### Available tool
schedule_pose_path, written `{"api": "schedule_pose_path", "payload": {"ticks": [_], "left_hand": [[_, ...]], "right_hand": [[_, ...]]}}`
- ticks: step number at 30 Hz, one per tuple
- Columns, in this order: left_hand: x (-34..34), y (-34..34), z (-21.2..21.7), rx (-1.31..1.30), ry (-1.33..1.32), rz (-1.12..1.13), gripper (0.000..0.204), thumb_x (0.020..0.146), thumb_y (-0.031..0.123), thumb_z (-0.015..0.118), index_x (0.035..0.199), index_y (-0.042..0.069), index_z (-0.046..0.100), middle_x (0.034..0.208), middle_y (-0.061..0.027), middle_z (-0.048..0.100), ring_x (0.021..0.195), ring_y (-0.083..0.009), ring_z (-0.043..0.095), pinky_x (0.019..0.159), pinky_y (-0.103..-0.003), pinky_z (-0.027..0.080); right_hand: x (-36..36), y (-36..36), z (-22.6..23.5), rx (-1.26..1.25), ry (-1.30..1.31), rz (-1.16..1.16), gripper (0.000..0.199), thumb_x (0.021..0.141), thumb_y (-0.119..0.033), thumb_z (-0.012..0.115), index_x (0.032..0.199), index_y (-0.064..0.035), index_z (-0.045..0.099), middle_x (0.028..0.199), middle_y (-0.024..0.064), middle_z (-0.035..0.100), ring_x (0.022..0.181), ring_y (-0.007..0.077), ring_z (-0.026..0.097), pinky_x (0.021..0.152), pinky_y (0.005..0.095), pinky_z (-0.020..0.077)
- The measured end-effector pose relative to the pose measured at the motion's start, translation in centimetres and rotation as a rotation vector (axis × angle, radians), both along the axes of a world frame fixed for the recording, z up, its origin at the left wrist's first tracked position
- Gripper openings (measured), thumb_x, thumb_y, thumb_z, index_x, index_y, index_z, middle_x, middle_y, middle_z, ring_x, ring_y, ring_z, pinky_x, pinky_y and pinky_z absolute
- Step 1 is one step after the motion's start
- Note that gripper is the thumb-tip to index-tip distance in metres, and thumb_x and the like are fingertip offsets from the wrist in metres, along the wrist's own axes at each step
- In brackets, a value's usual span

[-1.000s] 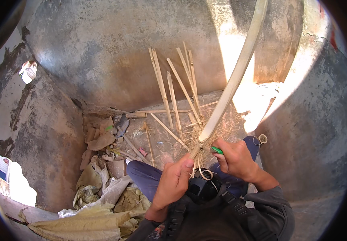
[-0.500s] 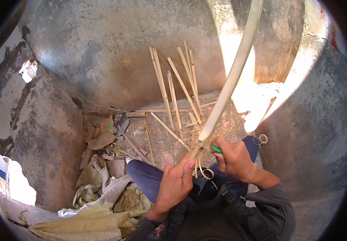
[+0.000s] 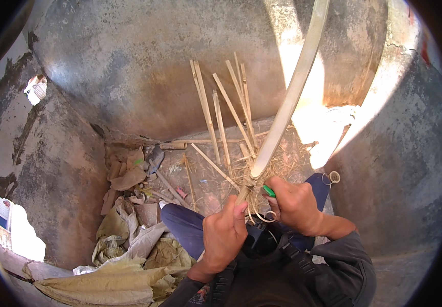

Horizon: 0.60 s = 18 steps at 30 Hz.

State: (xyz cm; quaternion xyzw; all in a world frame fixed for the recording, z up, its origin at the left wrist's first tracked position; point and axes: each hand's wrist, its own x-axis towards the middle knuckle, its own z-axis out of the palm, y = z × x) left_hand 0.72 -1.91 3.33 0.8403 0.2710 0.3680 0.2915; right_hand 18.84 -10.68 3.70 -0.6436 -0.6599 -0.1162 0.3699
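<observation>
A long pale bamboo strip [image 3: 288,107] slants from the top right down to my lap. My left hand [image 3: 223,233] is closed around its near end, below a knot-like joint. My right hand [image 3: 297,209] is closed on a green-handled tool [image 3: 268,191] just right of that joint; its blade, if any, is hidden by the fingers and the bamboo. Thin curled shavings [image 3: 268,217] hang between the two hands, under the bamboo.
Several cut bamboo sticks [image 3: 221,128] lean on the far concrete wall [image 3: 144,66]. Shavings litter the floor ahead. Crumpled sacks [image 3: 113,286] and debris [image 3: 129,179] lie at the left. A small bamboo ring [image 3: 334,177] is near my right knee.
The bamboo strip has shifted slightly left at its middle. My right hand with the green-handled tool has moved a little left, and the curled shaving between my hands has swung right.
</observation>
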Motion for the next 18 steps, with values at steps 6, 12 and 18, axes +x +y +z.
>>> {"api": "schedule_pose_path", "payload": {"ticks": [6, 12, 18], "left_hand": [[-0.3, 0.7, 0.6, -0.253, -0.058, -0.246, 0.027, 0.114, 0.024, 0.051, 0.1, 0.003, 0.06, 0.062, -0.0161, 0.056, 0.055, -0.0353, 0.061, 0.053, -0.041, 0.042], [-0.5, 3.6, -1.4, -0.787, -0.184, -0.695, 0.045, 0.119, 0.039, 0.039, 0.094, 0.005, 0.053, 0.071, 0.0043, 0.043, 0.063, -0.0065, 0.037, 0.056, -0.027, 0.03], [-0.6, 3.9, -1.6, -0.909, -0.236, -0.658, 0.049, 0.119, 0.044, 0.036, 0.091, 0.006, 0.048, 0.069, 0.0048, 0.039, 0.06, -0.0059, 0.032, 0.054, -0.026, 0.026]], "right_hand": [[2.4, 0.8, 1.0, -0.087, 0.246, 0.334, 0.014, 0.102, -0.016, 0.069, 0.108, -0.0065, 0.061, 0.082, 0.0129, 0.067, 0.064, 0.0384, 0.068, 0.055, 0.045, 0.0513], [3.4, 2.3, -0.8, 0.114, 0.297, 0.457, 0.016, 0.109, -0.02, 0.058, 0.107, -0.0053, 0.064, 0.078, 0.0125, 0.064, 0.062, 0.0349, 0.067, 0.056, 0.042, 0.0503], [2.9, 1.6, -1.0, 0.071, 0.188, 0.35, 0.014, 0.1, -0.013, 0.07, 0.108, -0.0052, 0.062, 0.078, 0.0123, 0.065, 0.063, 0.0354, 0.068, 0.054, 0.0438, 0.0503]]}}
